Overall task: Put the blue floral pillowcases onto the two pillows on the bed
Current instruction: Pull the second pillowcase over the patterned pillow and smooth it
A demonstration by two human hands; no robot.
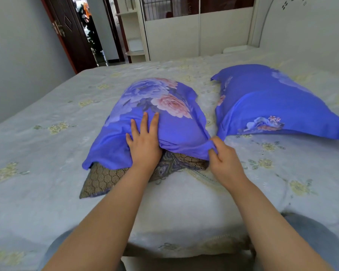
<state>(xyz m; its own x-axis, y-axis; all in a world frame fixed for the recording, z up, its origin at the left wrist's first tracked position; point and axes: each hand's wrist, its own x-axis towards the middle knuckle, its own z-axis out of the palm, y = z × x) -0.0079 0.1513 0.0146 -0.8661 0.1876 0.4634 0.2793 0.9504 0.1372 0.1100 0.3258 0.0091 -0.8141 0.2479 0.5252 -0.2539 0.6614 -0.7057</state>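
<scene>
Left hand (143,145) flat on the near pillowcase (159,122), fingers straight and spread, pressing down near its open hem; grip open, nothing held. Right hand (224,155) at the hem's right corner, fingers curled, pinching a fold of blue cloth. Near pillowcase drawn over most of the brown patterned pillow (106,178), centre of the bed (47,133); pillow's near end and left corner sticking out uncovered below the hem. Second pillowcase (272,106) to the right, just beside the first, filled out and lying flat on the sheet, no pillow showing. Headboard (301,26) far right, dark door (70,32) open at far left, white shelf (133,36) beyond the bed.
</scene>
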